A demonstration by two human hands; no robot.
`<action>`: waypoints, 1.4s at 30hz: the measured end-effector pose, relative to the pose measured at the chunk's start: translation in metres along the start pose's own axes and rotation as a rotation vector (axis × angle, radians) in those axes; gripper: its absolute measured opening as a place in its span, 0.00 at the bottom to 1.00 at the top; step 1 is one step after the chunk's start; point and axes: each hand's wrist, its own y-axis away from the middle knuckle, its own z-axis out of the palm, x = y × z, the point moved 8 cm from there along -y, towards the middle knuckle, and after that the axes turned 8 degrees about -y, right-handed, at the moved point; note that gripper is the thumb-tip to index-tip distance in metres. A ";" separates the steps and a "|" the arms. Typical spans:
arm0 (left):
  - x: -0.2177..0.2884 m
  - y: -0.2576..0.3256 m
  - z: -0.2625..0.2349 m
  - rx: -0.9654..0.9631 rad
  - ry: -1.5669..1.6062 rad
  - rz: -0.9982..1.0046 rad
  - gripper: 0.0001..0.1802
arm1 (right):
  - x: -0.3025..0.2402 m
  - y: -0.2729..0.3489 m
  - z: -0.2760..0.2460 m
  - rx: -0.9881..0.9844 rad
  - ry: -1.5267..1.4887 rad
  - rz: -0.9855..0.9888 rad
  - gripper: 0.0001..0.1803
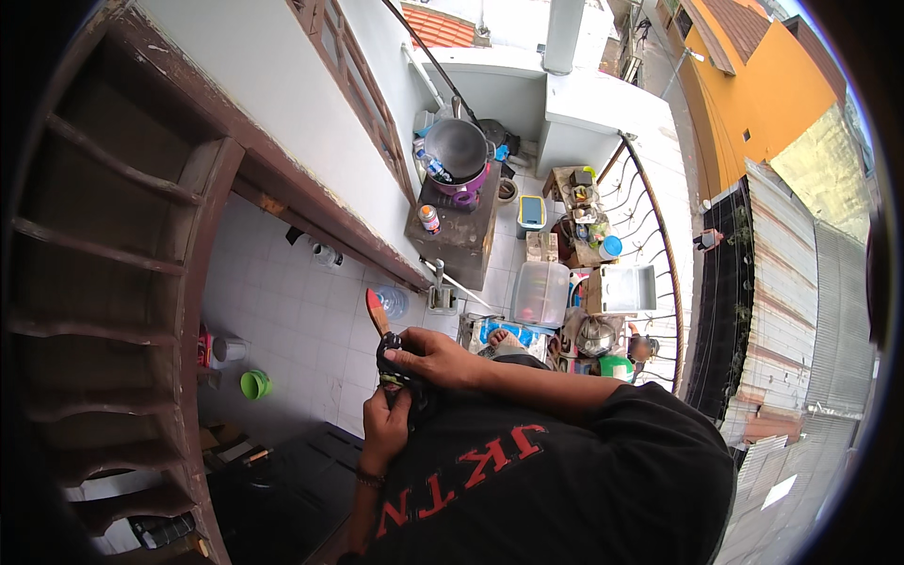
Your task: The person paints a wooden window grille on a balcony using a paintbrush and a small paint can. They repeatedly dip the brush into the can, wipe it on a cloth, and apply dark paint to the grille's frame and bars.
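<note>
1. Right hand (435, 359): clamped on the upper part of a black handheld item (390, 359), thumb laid along its near side.
2. Left hand (384, 429): fingers closed around the lower part of the same item, directly below the right hand.
3. Item position: in front of the black T-shirt (565, 471), above the tiled floor (311, 301). Its exact kind cannot be determined.
4. Flat red-and-brown strip (378, 312): projects from the upper end of the item, tilted slightly left.
5. Clear plastic bottle (394, 302): beyond the hands, just right of the strip in the view.
6. Workbench (461, 247): beyond the doorway; supports an orange-and-white can (429, 219) and a grey wok (452, 141) above a purple basin (478, 182).
7. Green pail (254, 383): on the floor, well to the left.
</note>
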 end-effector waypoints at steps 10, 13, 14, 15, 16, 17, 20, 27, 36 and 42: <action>0.010 -0.005 0.010 -0.060 -0.427 0.041 0.18 | -0.019 0.003 -0.003 0.145 0.273 0.006 0.20; 0.012 -0.005 0.004 0.023 -0.219 0.006 0.21 | -0.015 0.001 -0.008 0.182 0.224 -0.022 0.18; 0.010 -0.005 -0.001 0.061 -0.100 -0.043 0.21 | -0.016 0.002 -0.010 0.171 0.179 -0.030 0.17; 0.007 -0.005 -0.004 0.096 0.019 -0.091 0.22 | -0.017 0.002 -0.012 0.162 0.135 -0.039 0.17; -0.009 -0.001 -0.001 0.079 0.178 -0.170 0.22 | -0.013 0.003 -0.009 0.129 0.044 -0.039 0.17; -0.016 -0.002 0.001 0.083 0.208 -0.169 0.22 | -0.007 0.003 -0.006 0.098 -0.047 -0.039 0.17; -0.024 -0.007 0.008 0.067 0.311 -0.156 0.21 | -0.005 0.005 -0.004 0.071 -0.157 -0.044 0.18; -0.025 -0.005 0.018 -0.133 0.471 -0.276 0.20 | -0.023 0.012 0.001 0.098 0.071 -0.187 0.23; -0.018 -0.012 0.018 -0.159 0.514 -0.346 0.19 | -0.025 0.015 -0.004 0.122 0.130 -0.208 0.24; -0.041 -0.018 -0.009 0.062 0.423 -0.315 0.15 | -0.042 0.020 -0.017 0.167 0.018 -0.227 0.24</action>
